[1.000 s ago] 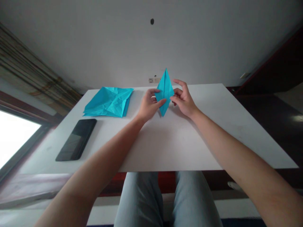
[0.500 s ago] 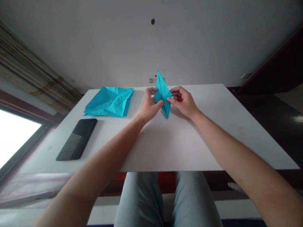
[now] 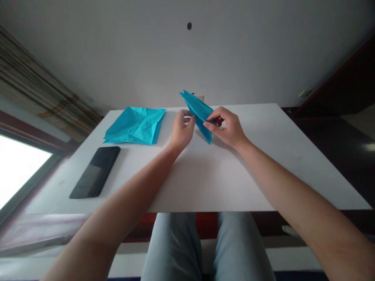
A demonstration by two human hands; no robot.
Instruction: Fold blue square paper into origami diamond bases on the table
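"Looking down at the white table [image 3: 222,183], what lies on it?"

"A creased blue paper sheet [image 3: 134,125] toward the far left, and a black smartphone [image 3: 95,172] nearer the left edge."

"And the folded blue paper [image 3: 199,115]?"

"It's a long, pointed fold, tilted and lifted over the table's far part, to the right of that sheet."

"Who has it?"

"The right hand [image 3: 227,127] is grasping it, thumb pressed on the near face. The left hand [image 3: 182,130] is free, its fingers loosely curled just beside the fold."
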